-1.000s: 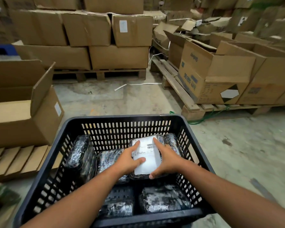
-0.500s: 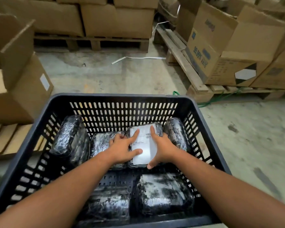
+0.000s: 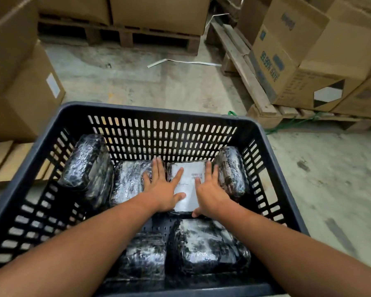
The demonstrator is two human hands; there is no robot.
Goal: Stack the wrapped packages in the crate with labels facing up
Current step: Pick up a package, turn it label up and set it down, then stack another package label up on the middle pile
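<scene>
A black slotted crate [image 3: 163, 113] holds several packages wrapped in dark shiny film. One package with a white label facing up [image 3: 189, 179] lies flat at the back middle. My left hand [image 3: 162, 187] rests flat on its left edge, fingers spread, partly over the neighbouring wrapped package [image 3: 128, 181]. My right hand [image 3: 210, 189] lies flat on its right edge, fingers spread. A package [image 3: 88, 161] leans against the left wall and another [image 3: 230, 170] stands on edge at the right. Two more [image 3: 208, 245] [image 3: 145, 256] lie near me.
Cardboard boxes on wooden pallets stand to the right [image 3: 291, 61], at the back [image 3: 159, 11] and to the left [image 3: 22, 82]. A white strap [image 3: 180, 62] lies on the concrete floor beyond the crate. A green strap [image 3: 287, 124] trails by the right pallet.
The labelled package has been set down flat at the back of the crate. Both hands have flattened and opened on top of it. The camera has tilted down and closer.
</scene>
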